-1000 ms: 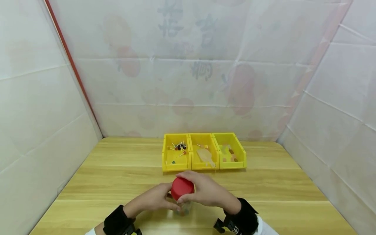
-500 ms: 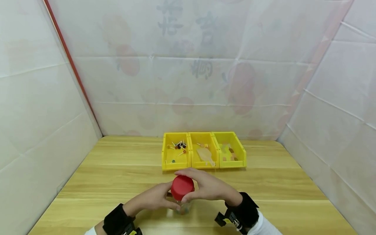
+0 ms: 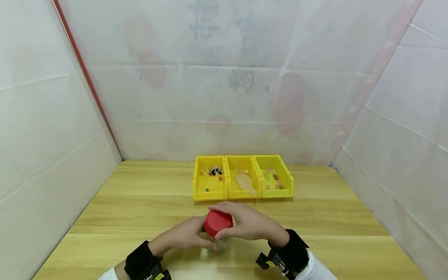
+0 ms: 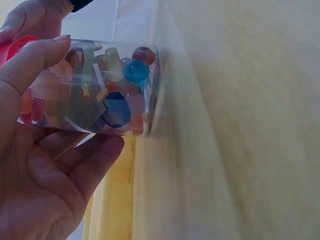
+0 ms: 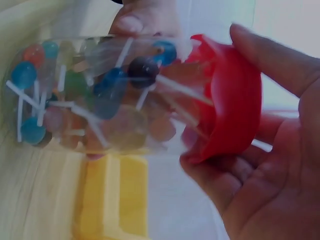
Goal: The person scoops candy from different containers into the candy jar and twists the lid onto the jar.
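1. Little had moved since the earlier frames: both hands stayed on the jar (image 3: 219, 245) at lower centre.
2. Right hand (image 3: 247, 224) gripped the smooth, round red lid (image 3: 217, 222), tilted off the rim.
3. Left hand (image 3: 185, 235) held the clear plastic jar, packed with glossy lollipops (image 5: 75, 100) on white sticks.
4. Jar stood on the pale wooden desk (image 3: 140, 210), before three yellow bins (image 3: 243, 181).
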